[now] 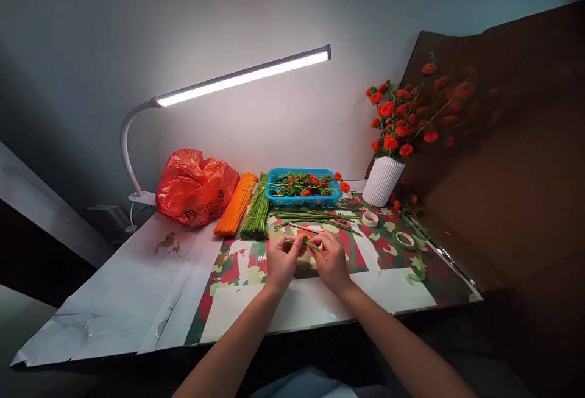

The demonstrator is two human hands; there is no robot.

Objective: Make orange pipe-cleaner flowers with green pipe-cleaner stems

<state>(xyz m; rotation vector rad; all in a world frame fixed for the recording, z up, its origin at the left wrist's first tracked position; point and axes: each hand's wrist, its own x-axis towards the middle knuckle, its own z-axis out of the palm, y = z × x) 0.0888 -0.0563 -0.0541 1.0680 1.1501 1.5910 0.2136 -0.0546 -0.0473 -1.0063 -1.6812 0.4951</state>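
Over the front middle of the table, my left hand [281, 262] and my right hand [333, 264] come close together, both closed in a pinch. Between them is a small pipe-cleaner flower [304, 238], orange with green strips sticking out to both sides. The left fingertips grip its left side, and the right fingertips hold the green part at its right. My fingers hide some of it. Just behind the hands lie loose green stems [315, 216] and a thin pinkish stick [305, 228].
Behind stand a red plastic bag [194, 188], orange pipe cleaners [236, 203], green pipe cleaners [256, 209] and a blue basket [301, 201] of flower pieces. Rightward are tape rolls [405, 240] and a white vase [382, 181] of orange-red flowers. A lamp [247, 75] hangs above.
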